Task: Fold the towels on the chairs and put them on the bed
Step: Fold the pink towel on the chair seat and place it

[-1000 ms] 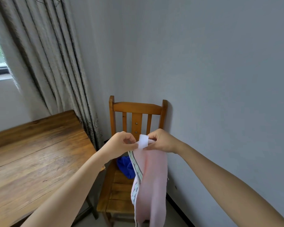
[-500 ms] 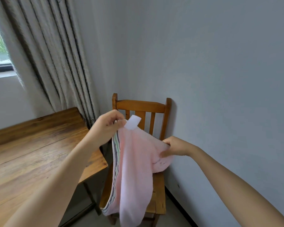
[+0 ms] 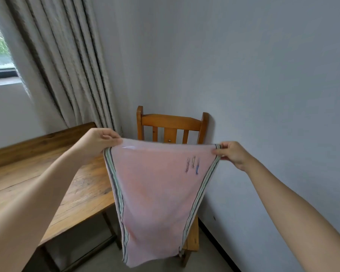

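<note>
Nearest, the pink towel (image 3: 155,193) hangs spread in the air, its top corners pinched by the left hand (image 3: 98,141) and the right hand (image 3: 232,154). It looks light, soft and limp, likely to sag wherever unsupported, so corners and striped edges are the sensible holds. Behind stands the wooden chair (image 3: 171,122), with the table (image 3: 86,193) left.

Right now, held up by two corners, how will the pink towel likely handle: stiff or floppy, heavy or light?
Probably floppy: the pink towel hangs limp between the left hand and right hand, tapering downward. Likely light: corner pinches alone carry it.
</note>
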